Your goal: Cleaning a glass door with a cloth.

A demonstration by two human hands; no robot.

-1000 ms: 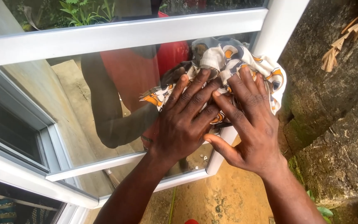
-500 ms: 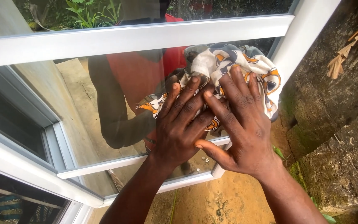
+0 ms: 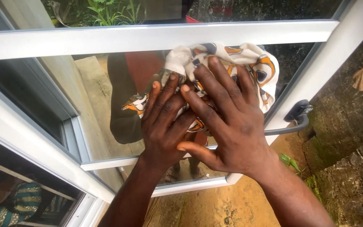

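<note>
Left hand (image 3: 167,126) and right hand (image 3: 227,122): fingers extended, slightly spread, pressed flat on the patterned cloth (image 3: 232,61) against the window pane (image 3: 101,105), right overlapping left. Cloth white with orange and grey rings, at 12 o'clock of the hands. Dark handle (image 3: 297,115) at 3 o'clock. Versus the earlier frame, cloth and hands sit higher, against the upper frame bar (image 3: 106,38).

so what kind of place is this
Probably outdoors beside a house: an open white-framed window with a dark handle, bare sandy ground below and a mossy rough wall. Both hands press a patterned cloth to the glass.
</note>
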